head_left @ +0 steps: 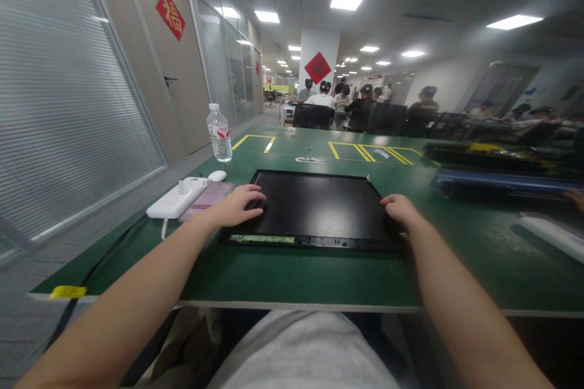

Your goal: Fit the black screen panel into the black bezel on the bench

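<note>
A black flat screen panel in a thin dark frame lies face up on the green table in front of me. A pale green strip, like a circuit board, shows along its near edge at the left. Across the panel's left edge rests my left hand, thumb and fingers spread apart on the surface. My right hand is at the right edge, its fingers curled and closed on the frame; part of that grip is hidden beneath the hand.
A water bottle stands at the back left. Nearer are a white power bank, a phone and a white mouse-like object. Blurred dark parts lie at the right, beside another person's hand. Yellow tape marks the table.
</note>
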Available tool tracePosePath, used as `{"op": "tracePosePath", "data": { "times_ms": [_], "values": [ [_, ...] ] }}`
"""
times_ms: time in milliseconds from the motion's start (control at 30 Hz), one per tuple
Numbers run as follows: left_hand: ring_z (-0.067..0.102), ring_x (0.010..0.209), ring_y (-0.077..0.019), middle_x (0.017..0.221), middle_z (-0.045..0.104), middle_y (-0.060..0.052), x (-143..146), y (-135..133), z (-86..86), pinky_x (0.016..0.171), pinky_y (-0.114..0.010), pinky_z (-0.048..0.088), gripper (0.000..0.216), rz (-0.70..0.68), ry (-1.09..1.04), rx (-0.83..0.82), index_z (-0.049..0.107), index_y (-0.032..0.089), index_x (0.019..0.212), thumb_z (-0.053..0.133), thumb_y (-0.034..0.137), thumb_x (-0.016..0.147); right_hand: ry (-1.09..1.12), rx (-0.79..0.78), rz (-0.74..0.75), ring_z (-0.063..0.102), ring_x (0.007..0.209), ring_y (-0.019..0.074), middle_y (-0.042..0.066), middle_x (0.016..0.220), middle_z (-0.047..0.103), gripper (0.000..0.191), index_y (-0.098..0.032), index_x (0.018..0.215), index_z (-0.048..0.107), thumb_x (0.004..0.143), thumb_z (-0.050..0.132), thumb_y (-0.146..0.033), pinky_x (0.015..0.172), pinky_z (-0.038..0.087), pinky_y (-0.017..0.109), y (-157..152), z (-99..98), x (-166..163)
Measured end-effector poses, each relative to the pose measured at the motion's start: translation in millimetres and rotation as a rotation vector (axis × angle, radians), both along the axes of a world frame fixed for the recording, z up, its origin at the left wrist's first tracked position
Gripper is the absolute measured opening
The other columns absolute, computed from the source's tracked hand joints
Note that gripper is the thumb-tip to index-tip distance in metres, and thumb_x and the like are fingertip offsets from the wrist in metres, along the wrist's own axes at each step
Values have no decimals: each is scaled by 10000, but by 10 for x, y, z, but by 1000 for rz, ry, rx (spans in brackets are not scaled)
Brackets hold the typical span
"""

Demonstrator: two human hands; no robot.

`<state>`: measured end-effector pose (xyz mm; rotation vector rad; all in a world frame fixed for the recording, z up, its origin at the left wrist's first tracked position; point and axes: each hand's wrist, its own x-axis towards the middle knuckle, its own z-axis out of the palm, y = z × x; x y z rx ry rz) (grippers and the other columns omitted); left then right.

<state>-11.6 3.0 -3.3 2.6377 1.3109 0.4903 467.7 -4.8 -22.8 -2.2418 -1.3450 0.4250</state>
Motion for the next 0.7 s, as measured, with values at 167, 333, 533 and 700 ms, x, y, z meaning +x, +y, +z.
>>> {"op": "tracePosePath", "data": {
  "times_ms": [167, 333, 533, 700],
  "values": [
    [656, 1176, -309, 1219, 735, -142, -31, 94, -49, 1092, -461, 468, 400, 98, 36, 12, 744, 176, 1118, 449, 327, 894, -4, 2, 0, 723, 912, 220, 117, 1027, 773, 389, -156, 1015, 795, 733, 575, -3, 818, 531, 261, -6, 7, -25],
    [680, 1158, -289, 1218, 754, -104, -36, 100, -82, 1086, -428, 484, 403, 152, 2, 25, 755, 207, 1114, 456, 221, 845, 54, 16, -10, 727, 874, 217, 105, 989, 778, 369, -183, 996, 797, 734, 589, -25, 781, 540, 261, -18, -2, -33],
    [701, 1123, -294, 1192, 768, -78, -73, 154, -146, 1007, -402, 535, 496, 201, -102, 17, 768, 240, 1091, 484, 98, 710, 22, 42, 5, 726, 918, 227, 98, 989, 780, 296, -196, 888, 802, 716, 621, -37, 784, 538, 261, -2, -1, -21],
    [709, 1026, -283, 1082, 783, -49, -74, 188, -151, 947, -377, 546, 425, 231, -150, -7, 757, 244, 958, 482, 108, 664, 33, 51, 7, 723, 877, 221, 85, 911, 775, 262, -198, 867, 795, 715, 637, -53, 777, 540, 262, 30, -45, 14]
  ]
}}
